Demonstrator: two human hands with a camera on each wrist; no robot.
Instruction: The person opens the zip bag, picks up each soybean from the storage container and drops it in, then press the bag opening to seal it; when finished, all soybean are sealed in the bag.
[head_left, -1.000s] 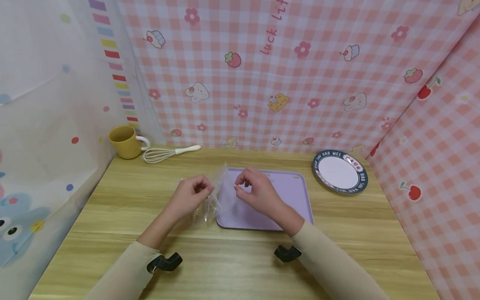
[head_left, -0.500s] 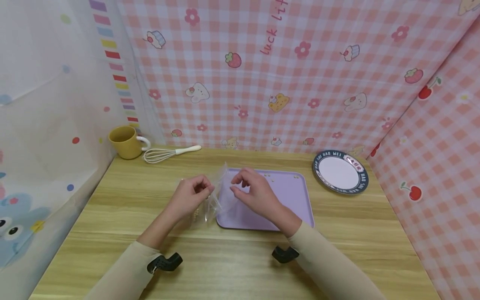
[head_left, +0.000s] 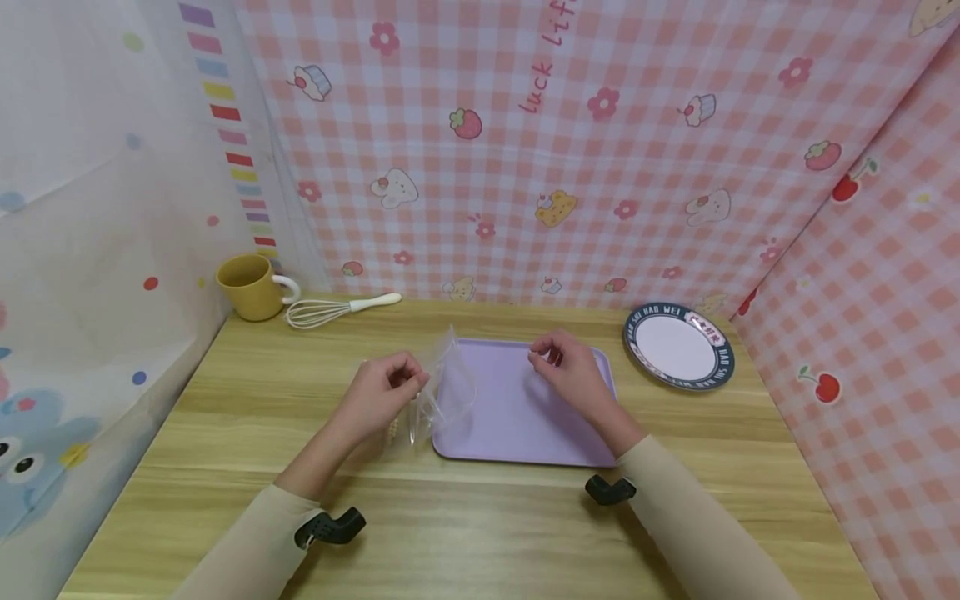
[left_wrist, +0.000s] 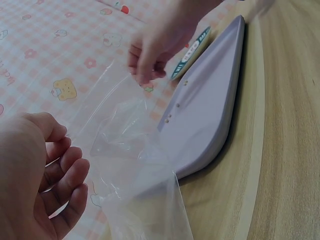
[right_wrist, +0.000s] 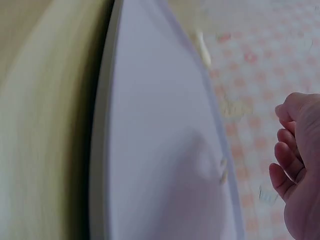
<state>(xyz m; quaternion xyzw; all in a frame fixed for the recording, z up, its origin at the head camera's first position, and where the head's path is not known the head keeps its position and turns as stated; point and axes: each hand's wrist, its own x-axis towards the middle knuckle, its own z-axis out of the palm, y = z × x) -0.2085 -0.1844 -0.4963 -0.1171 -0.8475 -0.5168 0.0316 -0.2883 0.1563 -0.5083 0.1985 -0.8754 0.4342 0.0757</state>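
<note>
Bag [left_wrist: 132, 150] in left hand [head_left: 381, 389], right hand [head_left: 572, 372] above tray [head_left: 517, 427], its hold unclear

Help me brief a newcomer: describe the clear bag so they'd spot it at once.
On the wooden table, find the lilac tray. At its left end in the head view is the clear plastic bag, pinched by the left hand. It alone is limp and see-through, unlike the solid tray.

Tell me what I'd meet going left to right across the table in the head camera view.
Yellow mug, whisk, left hand, clear plastic bag, right hand, dark-rimmed plate.
</note>
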